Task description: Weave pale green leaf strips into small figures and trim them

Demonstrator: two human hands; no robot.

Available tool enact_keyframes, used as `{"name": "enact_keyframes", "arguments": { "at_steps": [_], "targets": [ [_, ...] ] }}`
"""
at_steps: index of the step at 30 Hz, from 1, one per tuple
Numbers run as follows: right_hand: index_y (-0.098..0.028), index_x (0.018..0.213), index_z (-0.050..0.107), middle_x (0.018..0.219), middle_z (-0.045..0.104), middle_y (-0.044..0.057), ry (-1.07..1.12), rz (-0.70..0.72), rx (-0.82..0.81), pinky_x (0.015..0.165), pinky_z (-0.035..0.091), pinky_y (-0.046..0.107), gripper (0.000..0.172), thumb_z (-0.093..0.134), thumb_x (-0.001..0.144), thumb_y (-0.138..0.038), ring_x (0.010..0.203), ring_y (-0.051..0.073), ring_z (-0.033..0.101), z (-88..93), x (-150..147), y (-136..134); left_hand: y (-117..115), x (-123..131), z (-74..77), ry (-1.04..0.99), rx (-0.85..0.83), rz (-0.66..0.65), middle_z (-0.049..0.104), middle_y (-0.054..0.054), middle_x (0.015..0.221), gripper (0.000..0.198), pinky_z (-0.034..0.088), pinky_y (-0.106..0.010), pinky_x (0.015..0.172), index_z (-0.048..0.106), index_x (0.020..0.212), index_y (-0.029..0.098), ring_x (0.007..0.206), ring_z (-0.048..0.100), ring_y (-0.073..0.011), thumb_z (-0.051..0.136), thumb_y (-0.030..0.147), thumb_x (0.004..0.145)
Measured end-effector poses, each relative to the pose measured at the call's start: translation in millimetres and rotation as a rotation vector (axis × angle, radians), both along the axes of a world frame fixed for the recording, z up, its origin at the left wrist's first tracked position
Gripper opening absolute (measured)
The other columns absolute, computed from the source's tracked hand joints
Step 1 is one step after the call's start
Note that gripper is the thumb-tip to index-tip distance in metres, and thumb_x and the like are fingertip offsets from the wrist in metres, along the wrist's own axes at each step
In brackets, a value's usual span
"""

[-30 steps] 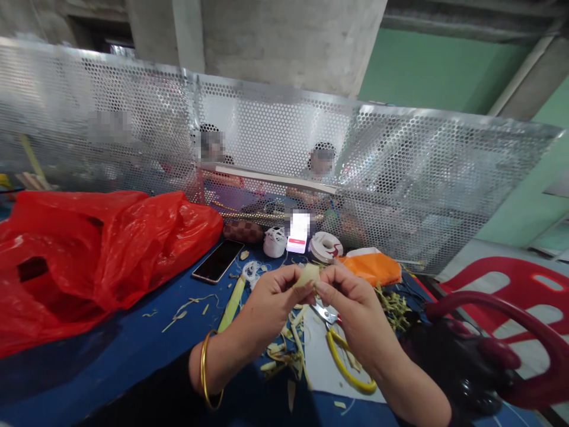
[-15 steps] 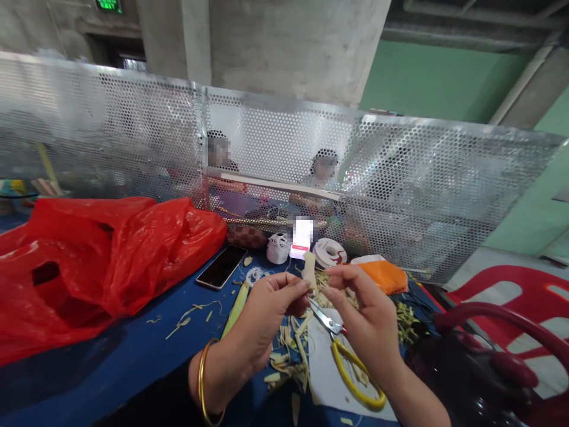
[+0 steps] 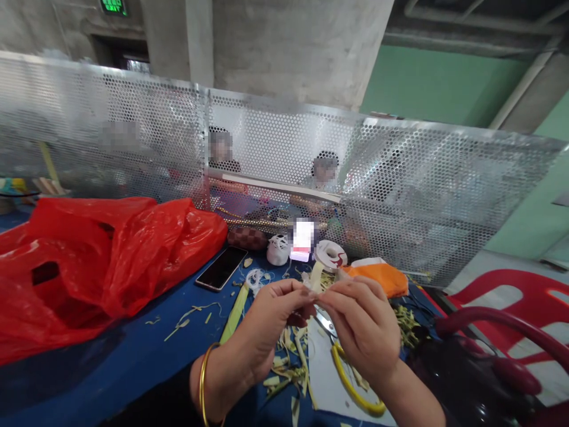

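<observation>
In the middle of the head view, a pale husk-like strip (image 3: 317, 274) rises from between my fingertips. My left hand (image 3: 267, 323), with a gold bangle on its wrist, pinches the strip's lower end. My right hand (image 3: 367, 326) meets it there, its thumb and fingers closed on the same spot; the exact contact is partly hidden. Under my right hand, yellow-handled scissors (image 3: 341, 369) lie on white paper (image 3: 322, 382), partly covered. Husk scraps (image 3: 284, 367) are strewn beneath my hands. A long green leaf piece (image 3: 235, 317) and white thread (image 3: 255, 280) lie beyond my left forearm.
A red plastic bag (image 3: 133, 255) covers the table's left. Behind my hands are a dark phone (image 3: 222, 268), a lit screen (image 3: 303, 234), a ribbon spool (image 3: 329, 252) and orange cloth (image 3: 382, 279). A perforated metal divider (image 3: 275, 130) separates seated people. A dark-red handle (image 3: 493, 320) stands right.
My right hand has moved left, and its fingers, apart before, have closed at the strip's lower end beside my left fingertips. The strip's top now leans slightly more to the right.
</observation>
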State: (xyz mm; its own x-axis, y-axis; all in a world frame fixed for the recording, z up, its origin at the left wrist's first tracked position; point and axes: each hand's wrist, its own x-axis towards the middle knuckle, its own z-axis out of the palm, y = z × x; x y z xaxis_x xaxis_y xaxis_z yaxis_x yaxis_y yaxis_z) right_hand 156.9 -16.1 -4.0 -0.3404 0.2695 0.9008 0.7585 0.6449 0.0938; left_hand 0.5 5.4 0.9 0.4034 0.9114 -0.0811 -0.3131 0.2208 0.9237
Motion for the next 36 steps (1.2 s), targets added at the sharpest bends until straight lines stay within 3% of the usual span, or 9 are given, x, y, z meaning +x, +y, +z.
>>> {"name": "enact_keyframes", "arguments": {
  "at_steps": [6, 11, 16, 19, 29, 32, 36],
  "targets": [
    [-0.02, 0.09, 0.062, 0.08, 0.068, 0.004, -0.069, -0.041, -0.002, 0.078, 0.048, 0.036, 0.014, 0.057, 0.085, -0.008, 0.075, 0.017, 0.061, -3.7, 2.1, 2.8, 1.3, -1.6, -4.2, -0.008, -0.057, -0.014, 0.061, 0.0, 0.064, 0.016, 0.038, -0.023, 0.059, 0.063, 0.065, 0.015, 0.059, 0.05, -0.01, 0.07, 0.028, 0.069],
    [-0.018, 0.089, 0.061, 0.08, 0.066, 0.004, -0.035, 0.021, -0.07, 0.079, 0.046, 0.037, 0.014, 0.058, 0.083, -0.005, 0.076, 0.018, 0.06, -4.1, 0.4, 2.6, 3.1, -0.5, -6.4, -0.029, -0.031, -0.036, 0.059, 0.001, 0.063, 0.011, 0.038, -0.021, 0.058, 0.065, 0.065, 0.014, 0.061, 0.051, -0.0094, 0.069, 0.023, 0.07],
    [-0.02, 0.083, 0.058, 0.084, 0.062, 0.004, 0.144, 0.022, -0.29, 0.079, 0.042, 0.037, 0.012, 0.055, 0.087, -0.009, 0.085, 0.02, 0.057, -3.5, -3.3, -1.1, 5.2, 3.1, -5.7, 0.016, 0.14, 0.098, 0.06, 0.001, 0.057, 0.014, 0.04, -0.021, 0.061, 0.066, 0.059, 0.014, 0.058, 0.05, -0.009, 0.071, 0.024, 0.068],
    [-0.02, 0.077, 0.057, 0.081, 0.059, 0.003, 0.274, 0.04, -0.451, 0.072, 0.041, 0.034, 0.014, 0.053, 0.089, -0.013, 0.079, 0.019, 0.055, -2.4, -4.8, -4.3, 5.1, 2.8, -4.9, 0.082, 0.248, 0.117, 0.066, -0.001, 0.062, 0.009, 0.043, -0.023, 0.064, 0.07, 0.065, 0.014, 0.063, 0.055, -0.0116, 0.07, 0.023, 0.067],
    [-0.02, 0.074, 0.058, 0.069, 0.057, -0.001, 0.713, 0.12, -0.757, 0.06, 0.043, 0.026, 0.01, 0.062, 0.082, -0.024, 0.066, 0.016, 0.053, -4.8, -12.3, -1.7, 3.1, 3.4, -2.8, 0.208, 0.32, 0.173, 0.064, -0.001, 0.059, 0.01, 0.04, -0.023, 0.059, 0.069, 0.063, 0.014, 0.059, 0.053, -0.0118, 0.065, 0.022, 0.067],
    [-0.021, 0.076, 0.059, 0.073, 0.06, -0.001, 0.713, 0.141, -0.673, 0.063, 0.046, 0.026, 0.008, 0.063, 0.082, -0.019, 0.069, 0.015, 0.056, -9.5, -13.5, -0.1, 4.0, 3.5, -3.3, 0.136, 0.245, 0.158, 0.061, 0.001, 0.056, 0.014, 0.039, -0.022, 0.058, 0.067, 0.06, 0.014, 0.057, 0.05, -0.0104, 0.069, 0.026, 0.066],
    [-0.022, 0.083, 0.067, 0.084, 0.062, 0.002, 0.451, 0.09, -0.375, 0.074, 0.048, 0.029, 0.011, 0.062, 0.085, -0.012, 0.08, 0.016, 0.06, -14.9, -11.0, -0.1, 3.7, 2.2, -3.9, 0.038, 0.115, 0.122, 0.057, 0.001, 0.054, 0.024, 0.036, -0.022, 0.057, 0.062, 0.055, 0.014, 0.055, 0.045, -0.0089, 0.07, 0.032, 0.068]
  ]
}}
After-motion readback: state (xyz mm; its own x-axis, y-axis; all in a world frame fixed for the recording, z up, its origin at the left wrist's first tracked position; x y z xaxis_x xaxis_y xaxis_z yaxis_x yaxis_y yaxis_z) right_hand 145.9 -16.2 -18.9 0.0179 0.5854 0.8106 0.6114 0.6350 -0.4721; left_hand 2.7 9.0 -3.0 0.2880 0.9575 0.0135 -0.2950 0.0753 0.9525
